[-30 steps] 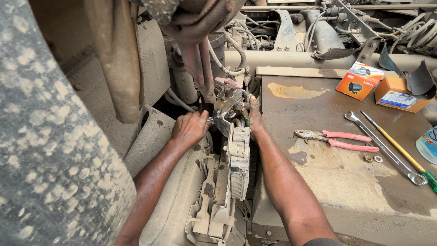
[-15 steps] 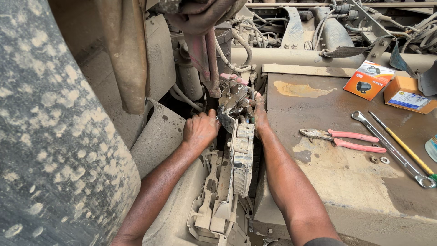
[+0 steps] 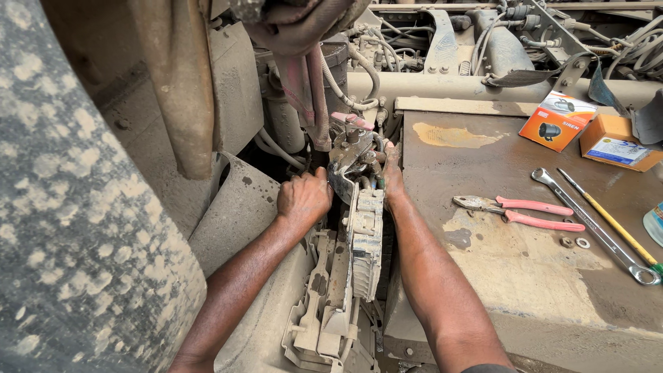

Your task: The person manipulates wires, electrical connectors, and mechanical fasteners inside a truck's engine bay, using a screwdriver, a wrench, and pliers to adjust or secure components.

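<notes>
Gripping dusty bracket; boxes seemingly closed

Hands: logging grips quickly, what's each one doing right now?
Left hand: closed in a fist against the dusty metal assembly; what it grips is hidden.
Right hand: fingers on the assembly; grip cannot be told.

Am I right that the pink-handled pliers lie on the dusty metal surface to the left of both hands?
Not quite: the head view shows the pink-handled pliers on the dusty metal surface to the right of both hands, left hand and right hand.
</notes>
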